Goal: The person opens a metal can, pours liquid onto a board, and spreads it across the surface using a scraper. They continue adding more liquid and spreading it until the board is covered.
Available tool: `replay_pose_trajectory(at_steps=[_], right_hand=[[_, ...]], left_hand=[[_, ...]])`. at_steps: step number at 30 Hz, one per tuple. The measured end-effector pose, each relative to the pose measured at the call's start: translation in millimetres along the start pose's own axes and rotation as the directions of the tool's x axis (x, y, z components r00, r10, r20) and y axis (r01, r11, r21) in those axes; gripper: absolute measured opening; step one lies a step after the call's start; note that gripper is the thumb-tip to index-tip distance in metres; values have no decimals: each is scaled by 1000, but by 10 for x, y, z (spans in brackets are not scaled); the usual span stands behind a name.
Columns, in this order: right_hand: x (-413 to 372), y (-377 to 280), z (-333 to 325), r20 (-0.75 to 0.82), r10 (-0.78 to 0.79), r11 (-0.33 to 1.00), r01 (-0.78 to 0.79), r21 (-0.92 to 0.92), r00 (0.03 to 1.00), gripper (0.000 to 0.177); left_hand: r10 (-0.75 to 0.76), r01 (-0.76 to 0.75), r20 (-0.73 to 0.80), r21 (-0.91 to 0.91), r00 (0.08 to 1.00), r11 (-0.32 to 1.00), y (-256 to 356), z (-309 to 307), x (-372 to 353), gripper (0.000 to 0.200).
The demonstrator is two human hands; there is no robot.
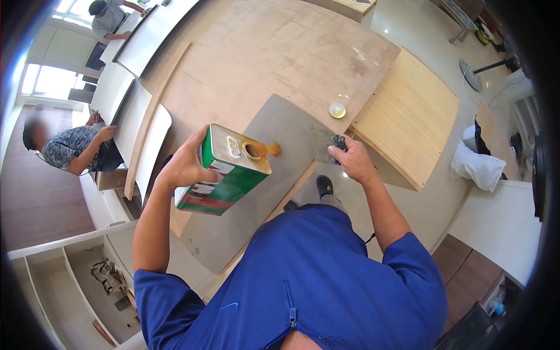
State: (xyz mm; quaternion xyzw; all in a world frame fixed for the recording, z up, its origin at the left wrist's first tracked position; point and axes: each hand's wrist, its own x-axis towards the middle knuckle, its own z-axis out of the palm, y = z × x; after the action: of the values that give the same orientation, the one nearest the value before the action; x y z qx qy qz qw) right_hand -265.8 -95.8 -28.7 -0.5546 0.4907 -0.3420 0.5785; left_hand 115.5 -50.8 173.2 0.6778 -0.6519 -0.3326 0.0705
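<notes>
My left hand (189, 162) is wrapped round a green and white metal can (224, 175), tilted to the right. Amber liquid (273, 148) comes out of its round opening, above a grey sheet (251, 224). The sheet lies on the large brown board table. My right hand (353, 158) grips a dark-handled spreader (326, 147), whose flat blade rests on or just over the sheet's right end; contact is unclear. A small round yellowish lid or dish (337, 110) sits on the brown board (262, 46) beyond the sheet.
At the left, one person (70, 143) holds a white panel; another person (111, 20) leans over a panel at the upper left. A pale wooden panel (408, 116) is at the right. White bag (475, 166), fan (470, 74) and open shelving (70, 291) surround the work area.
</notes>
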Motion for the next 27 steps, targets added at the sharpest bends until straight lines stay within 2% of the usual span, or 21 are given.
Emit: replay_pose_trajectory(at_steps=[5, 11, 14, 18, 23, 27], right_hand=[[-33, -278, 119, 13, -140, 987, 140, -81, 990, 20], [45, -398, 342, 82, -332, 939, 337, -65, 940, 26], [70, -588, 500, 118, -495, 843, 509, -174, 861, 28], [193, -698, 669, 255, -692, 627, 737, -250, 675, 37], [375, -790, 810, 431, -757, 441, 871, -216, 490, 46], [553, -825, 781, 483, -762, 393, 901, -184, 431, 44]], left_hand=[[11, -11, -23, -15, 1000, 1000, -118, 30, -36, 122], [60, -67, -78, -90, 995, 994, -210, 133, -156, 122], [76, -88, -104, -123, 992, 988, -250, 181, -235, 122], [80, -109, -168, -175, 983, 978, -317, 253, -348, 124], [88, -181, -268, -346, 960, 921, -600, 417, -446, 127], [87, -224, -314, -433, 945, 873, -734, 343, -612, 129]])
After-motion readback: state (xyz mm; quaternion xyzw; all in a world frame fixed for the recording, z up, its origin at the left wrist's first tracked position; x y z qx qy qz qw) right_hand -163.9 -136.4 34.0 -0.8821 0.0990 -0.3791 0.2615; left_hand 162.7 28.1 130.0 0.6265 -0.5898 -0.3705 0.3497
